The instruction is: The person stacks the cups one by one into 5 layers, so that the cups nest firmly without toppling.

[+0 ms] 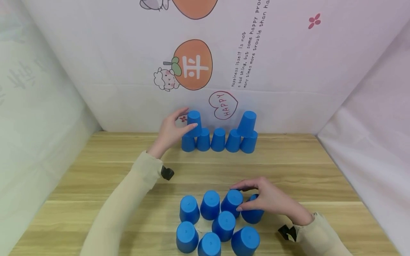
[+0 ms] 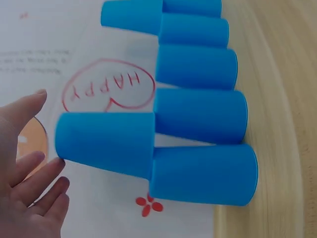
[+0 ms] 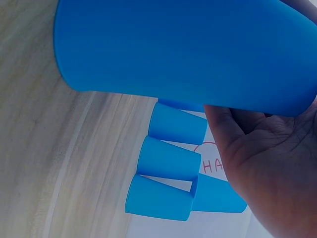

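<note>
My left hand [image 1: 173,129] is beside the upper left blue cup [image 1: 194,122], which stands upside down on two cups of the back row. In the left wrist view its fingers [image 2: 42,181] are spread, one fingertip at the edge of that cup [image 2: 106,141]; the thumb stands apart. In the nearer group, my right hand [image 1: 267,197] holds a blue cup [image 1: 232,201] between thumb and fingers. Another blue cup [image 1: 253,213] sits under this hand. In the right wrist view, a large blue cup [image 3: 178,54] hides most of the right fingers.
Several upside-down cups form the back row [image 1: 218,139], with another cup [image 1: 247,123] on its right end. More loose cups [image 1: 187,236] stand at the table's front. Behind the wooden table [image 1: 288,163] rises a printed white cloth [image 1: 282,71].
</note>
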A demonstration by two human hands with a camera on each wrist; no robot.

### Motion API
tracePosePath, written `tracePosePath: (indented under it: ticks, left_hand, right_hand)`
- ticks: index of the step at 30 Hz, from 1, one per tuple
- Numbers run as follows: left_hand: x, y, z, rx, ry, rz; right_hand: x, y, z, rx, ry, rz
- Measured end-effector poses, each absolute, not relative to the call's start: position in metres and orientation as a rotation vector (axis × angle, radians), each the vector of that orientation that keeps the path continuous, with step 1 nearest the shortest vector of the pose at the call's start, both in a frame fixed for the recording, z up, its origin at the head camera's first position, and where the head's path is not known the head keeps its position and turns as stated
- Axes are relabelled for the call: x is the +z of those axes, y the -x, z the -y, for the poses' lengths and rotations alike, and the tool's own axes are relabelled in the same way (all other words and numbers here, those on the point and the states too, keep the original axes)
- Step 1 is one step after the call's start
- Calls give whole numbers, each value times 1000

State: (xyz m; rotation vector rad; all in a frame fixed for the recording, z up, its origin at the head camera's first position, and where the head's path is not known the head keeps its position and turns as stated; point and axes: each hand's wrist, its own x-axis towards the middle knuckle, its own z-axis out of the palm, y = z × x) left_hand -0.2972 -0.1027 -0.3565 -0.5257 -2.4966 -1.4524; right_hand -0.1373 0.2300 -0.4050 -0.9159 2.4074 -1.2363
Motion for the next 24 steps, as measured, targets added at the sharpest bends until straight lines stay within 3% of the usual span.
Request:
tracePosePath:
  ticks: [12,24]
  left_hand:
    - [-358,256,116,-1427,596,2406]
    - [-385,192,120,-1506,727,2566]
  right_hand:
    - [-405,137,-229,-1246,934,-2409]
    - [-399,143,-234,-1277,832,-2451]
